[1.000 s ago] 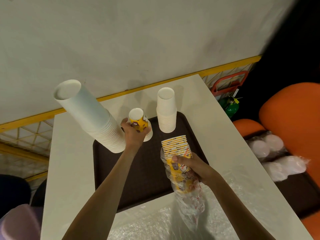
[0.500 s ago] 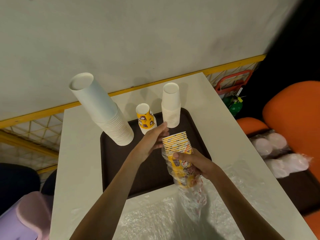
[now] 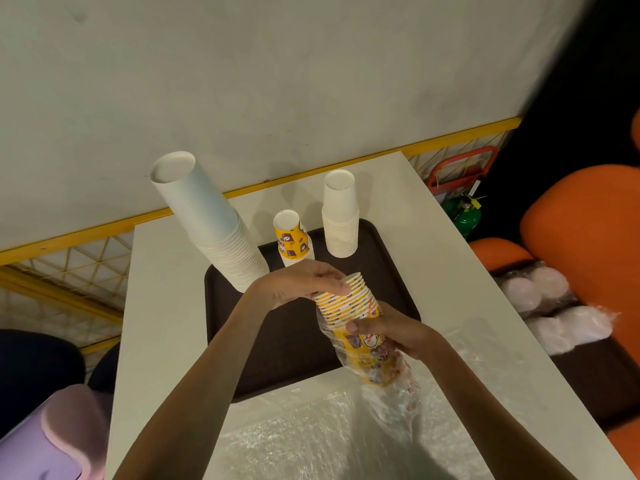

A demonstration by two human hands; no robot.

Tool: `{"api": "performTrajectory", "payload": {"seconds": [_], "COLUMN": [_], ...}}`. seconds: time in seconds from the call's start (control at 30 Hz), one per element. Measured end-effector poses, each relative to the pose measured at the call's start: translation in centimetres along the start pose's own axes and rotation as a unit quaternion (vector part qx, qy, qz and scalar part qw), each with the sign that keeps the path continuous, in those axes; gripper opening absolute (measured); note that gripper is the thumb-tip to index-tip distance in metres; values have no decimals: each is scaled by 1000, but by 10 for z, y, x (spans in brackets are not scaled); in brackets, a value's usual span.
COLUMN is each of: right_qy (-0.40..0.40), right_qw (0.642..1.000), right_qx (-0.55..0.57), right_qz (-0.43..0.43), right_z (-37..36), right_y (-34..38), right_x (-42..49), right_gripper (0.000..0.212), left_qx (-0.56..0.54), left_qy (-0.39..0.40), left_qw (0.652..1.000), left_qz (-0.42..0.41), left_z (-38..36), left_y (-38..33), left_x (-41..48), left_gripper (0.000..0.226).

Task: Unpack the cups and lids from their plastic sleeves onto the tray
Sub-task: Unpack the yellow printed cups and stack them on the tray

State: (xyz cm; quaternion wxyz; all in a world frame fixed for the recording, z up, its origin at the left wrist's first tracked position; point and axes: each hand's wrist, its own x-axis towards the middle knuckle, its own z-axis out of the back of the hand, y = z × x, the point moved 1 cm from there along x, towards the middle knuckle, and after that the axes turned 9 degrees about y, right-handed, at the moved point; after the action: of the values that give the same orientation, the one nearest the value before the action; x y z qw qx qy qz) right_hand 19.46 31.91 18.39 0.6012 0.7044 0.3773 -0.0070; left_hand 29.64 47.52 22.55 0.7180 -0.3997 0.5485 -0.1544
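**A:** What lies under the two hands?

**B:** The white bench (image 3: 433, 271). On it sits the dark tray (image 3: 277, 341), directly below the left hand (image 3: 294, 284) and the right hand (image 3: 391, 329). Crinkled clear plastic (image 3: 311, 427) covers the bench on the near side of both.

**A:** And what is on the tray?

**B:** A tall white cup stack (image 3: 214, 230) leans beyond and left of the left hand. A shorter white cup stack (image 3: 341, 220) stands well beyond the right hand. A short yellow pile (image 3: 292, 242) sits just past the left hand's knuckles.

**A:** And the hands themselves?

**B:** The right hand wraps the yellow cup stack (image 3: 349, 303) through its plastic sleeve (image 3: 391, 379), holding it tilted above the tray. The left hand's fingers curl over the stack's bare rim end and grip the top cups. The sleeve hangs slack below the right hand.
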Motion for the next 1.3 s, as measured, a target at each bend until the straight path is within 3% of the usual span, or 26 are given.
{"api": "performTrajectory", "payload": {"seconds": [0.03, 0.17, 0.3, 0.47, 0.7, 0.83, 0.97, 1.17, 1.3], "right_qy": [8, 29, 44, 43, 34, 8, -47, -86, -95], "right_qw": [1000, 1000, 999, 999, 999, 1000, 995, 988, 987], "right_qx": [-1, 4, 0, -18, -22, 18, 79, 123, 123], "right_qz": [-1, -5, -5, -5, -16, 11, 30, 35, 33], "right_z": [-1, -5, -7, -6, -7, 0, 11, 13, 12], "right_y": [1, 5, 8, 7, 4, 1, 0, 1, 3], "right_x": [-1, -4, -9, -11, -12, -13, -17, -15, -12], "right_gripper": [91, 56, 93, 98, 65, 74, 45, 41, 39], "left_qx": [4, 17, 38, 47, 39, -35, -107, -111, -94], "left_qy": [0, 0, -5, -14, -53, -138, -178, -80, -59], "left_qw": [1000, 1000, 999, 998, 998, 989, 974, 990, 993], "left_qz": [2, 8, 23, 26, 16, -38, -86, -43, -26], "left_z": [0, -1, -2, -3, 3, 16, 24, 14, 10], "left_y": [0, 0, -1, -2, -5, -5, 1, 20, 29], "left_x": [-2, -6, -7, -7, -11, -16, -23, -23, -18], "left_gripper": [53, 61, 52, 41, 31, 33, 18, 52, 87]}}
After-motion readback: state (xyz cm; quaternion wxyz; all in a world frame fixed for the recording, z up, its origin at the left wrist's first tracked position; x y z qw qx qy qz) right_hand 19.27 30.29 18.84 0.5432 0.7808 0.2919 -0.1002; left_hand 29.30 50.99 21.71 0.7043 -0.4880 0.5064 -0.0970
